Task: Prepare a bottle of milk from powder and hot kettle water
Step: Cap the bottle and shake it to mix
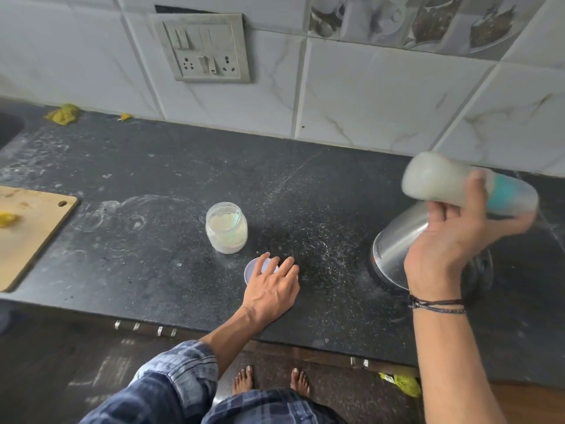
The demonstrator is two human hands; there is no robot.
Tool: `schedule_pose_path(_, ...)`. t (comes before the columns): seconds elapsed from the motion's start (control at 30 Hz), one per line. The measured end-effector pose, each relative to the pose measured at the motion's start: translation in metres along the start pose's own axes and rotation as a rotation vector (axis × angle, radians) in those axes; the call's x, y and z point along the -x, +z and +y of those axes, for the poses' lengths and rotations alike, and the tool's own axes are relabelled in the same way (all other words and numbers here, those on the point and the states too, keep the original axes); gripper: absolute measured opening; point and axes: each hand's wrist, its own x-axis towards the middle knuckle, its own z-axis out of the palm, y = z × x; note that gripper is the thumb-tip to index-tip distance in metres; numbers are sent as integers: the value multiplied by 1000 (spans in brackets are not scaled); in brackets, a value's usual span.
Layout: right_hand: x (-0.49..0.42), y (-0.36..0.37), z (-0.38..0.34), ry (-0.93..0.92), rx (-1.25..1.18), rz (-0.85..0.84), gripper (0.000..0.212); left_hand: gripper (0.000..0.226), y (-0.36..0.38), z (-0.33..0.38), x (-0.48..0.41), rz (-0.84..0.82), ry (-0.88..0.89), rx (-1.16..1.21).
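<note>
My right hand [452, 240] grips a milk bottle [440, 182] lying almost sideways in the air at the right; it is blurred, cloudy white inside, with a teal collar. Below it stands a steel kettle [397, 243]. An open glass jar of milk powder [226, 228] with a pale green scoop inside stands mid-counter. Just in front of it lies the jar's pale lid [253, 269], and my left hand [272, 289] rests flat on the dark counter with fingers spread over the lid's edge.
A wooden cutting board [30, 228] with a yellow scrap lies at the left. Yellow peel [64, 113] sits at the back left by the sink edge. A switch and socket panel [204, 47] is on the tiled wall. Powder is dusted over the counter [153, 286].
</note>
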Motion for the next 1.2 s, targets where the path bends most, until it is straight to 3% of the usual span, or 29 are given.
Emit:
schedule_pose_path(0.1,9,-5,7,61,188,-210,85,16,-1,-1,0,-2,9,0)
schedule_pose_path(0.23,9,-2,8,-8,65,-88,90,16,-2,1,-1,-6,-9,1)
schedule_pose_path(0.37,14,-2,11,42,196,-231,85,17,-3,0,0,-16,2,1)
schedule_pose_path(0.47,9,-1,11,-12,64,-107,85,17,-2,1,-1,-16,-12,-1)
schedule_pose_path(0.6,11,2,12,42,261,-312,81,17,-2,0,1,-18,5,4)
schedule_pose_path(0.73,7,5,11,-16,103,-132,87,17,0,0,-1,-18,-10,7)
schedule_pose_path(0.87,8,6,12,45,306,-328,82,16,1,-1,1,-9,0,0)
schedule_pose_path(1.0,4,5,9,-26,94,-105,95,18,3,0,0,-15,-20,0)
schedule_pose_path(1.13,9,1,14,50,322,-320,79,18,4,-2,3,-19,-4,2)
schedule_pose_path(1.2,8,1,8,-2,247,-225,81,18,4,-2,1,-15,-8,7)
